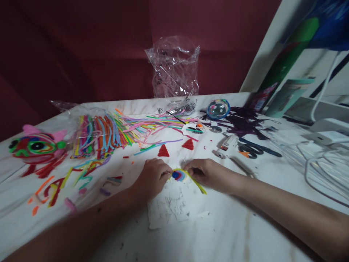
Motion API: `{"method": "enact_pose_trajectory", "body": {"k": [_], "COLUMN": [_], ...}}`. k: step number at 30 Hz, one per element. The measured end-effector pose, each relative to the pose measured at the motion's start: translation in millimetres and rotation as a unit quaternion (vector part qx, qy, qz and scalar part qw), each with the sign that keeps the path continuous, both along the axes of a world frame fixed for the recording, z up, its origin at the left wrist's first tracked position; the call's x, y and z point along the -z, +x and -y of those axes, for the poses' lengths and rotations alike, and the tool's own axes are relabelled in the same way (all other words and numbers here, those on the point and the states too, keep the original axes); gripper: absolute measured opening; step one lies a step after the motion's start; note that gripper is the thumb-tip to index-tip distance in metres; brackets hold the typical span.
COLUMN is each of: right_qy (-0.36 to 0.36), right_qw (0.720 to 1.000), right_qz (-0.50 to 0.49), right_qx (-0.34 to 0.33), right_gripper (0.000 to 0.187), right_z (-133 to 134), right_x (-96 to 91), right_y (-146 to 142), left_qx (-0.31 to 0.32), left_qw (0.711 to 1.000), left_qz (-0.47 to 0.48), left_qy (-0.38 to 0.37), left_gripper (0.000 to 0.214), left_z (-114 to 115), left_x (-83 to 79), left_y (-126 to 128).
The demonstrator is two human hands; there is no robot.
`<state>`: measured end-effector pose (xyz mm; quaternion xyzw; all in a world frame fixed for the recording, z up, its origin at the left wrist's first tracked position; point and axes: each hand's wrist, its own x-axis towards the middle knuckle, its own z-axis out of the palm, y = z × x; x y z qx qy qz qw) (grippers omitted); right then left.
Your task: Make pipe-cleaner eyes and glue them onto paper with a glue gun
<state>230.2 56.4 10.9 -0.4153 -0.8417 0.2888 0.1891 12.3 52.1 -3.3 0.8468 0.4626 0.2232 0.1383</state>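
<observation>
Between my hands lies a small eye-like piece (179,175) with a blue middle and coloured bands around it. My left hand (155,176) pinches its left edge. A yellow pipe cleaner (198,185) runs along the top of the piece, and its free end slants down to the right. My right hand (203,173) has its fingers closed on that yellow strand at the right. Under the piece is a creased paper sheet (166,213) with faint marks. Two red triangles (163,150) of pipe cleaner sit just beyond my hands.
A glue gun (227,145) and scissors (249,150) lie right of my hands. Bundled pipe cleaners (100,134) and a colourful animal head (38,145) are at the left. Cut scraps (57,185), a clear dome (218,108), a plastic bag (176,69) and white cables (308,163) surround the work.
</observation>
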Motion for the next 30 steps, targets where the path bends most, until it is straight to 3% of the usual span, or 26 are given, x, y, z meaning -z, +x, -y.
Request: {"method": "enact_pose_trajectory", "body": {"k": [13, 30], "right_qy": [0.027, 0.040], "right_qw": [1.000, 0.999], "right_qz": [0.010, 0.018], "right_qx": [-0.011, 0.002], "right_gripper": [0.022, 0.016], "right_z": [2.5, 3.5], "right_x": [-5.1, 2.3], "right_y": [-2.6, -0.6], "left_qx": [0.001, 0.000], "left_qw": [1.000, 1.000], "left_qz": [-0.010, -0.007], "left_qy": [-0.003, -0.007], "left_gripper": [0.015, 0.015], "left_z": [1.5, 1.6], "left_x": [-2.1, -3.6], "left_y": [0.1, 1.2]}}
